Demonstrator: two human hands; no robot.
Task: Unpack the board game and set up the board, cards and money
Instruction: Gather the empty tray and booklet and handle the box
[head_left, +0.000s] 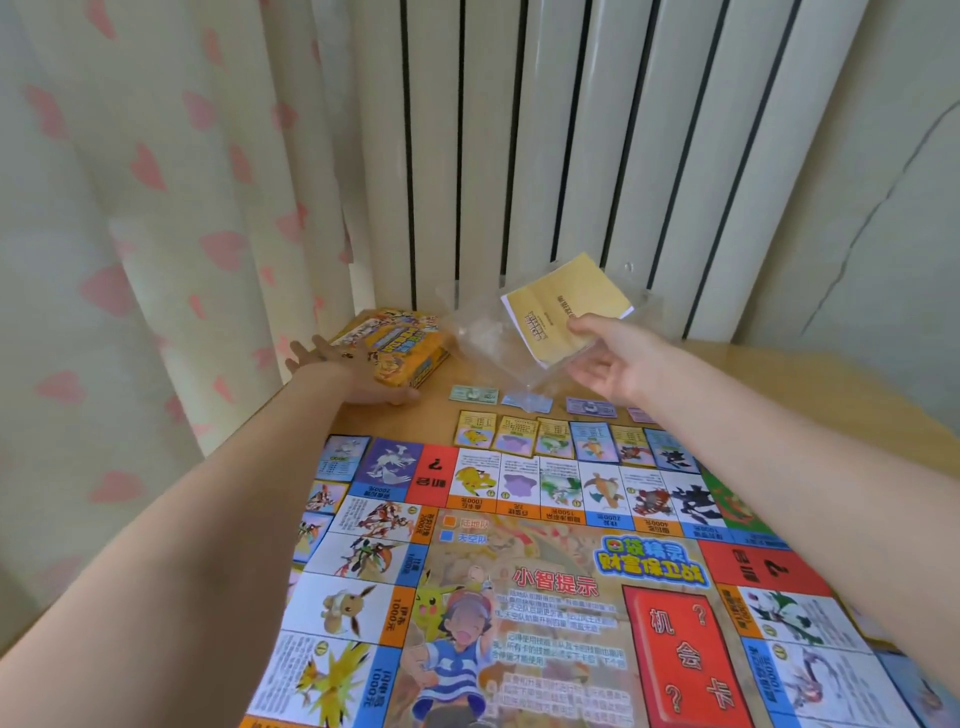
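Note:
A colourful paper game board lies unfolded on the wooden table. Beyond its far edge sits a row of several property cards, and behind them a few money notes. My left hand rests on the near side of the yellow game box at the far left, thumb under its front corner. My right hand is raised above the table and pinches a yellow instruction booklet together with a clear plastic bag.
A white radiator stands right behind the table. A curtain with pink hearts hangs at the left. More cards lie along the board's left edge. Bare tabletop shows at the far right.

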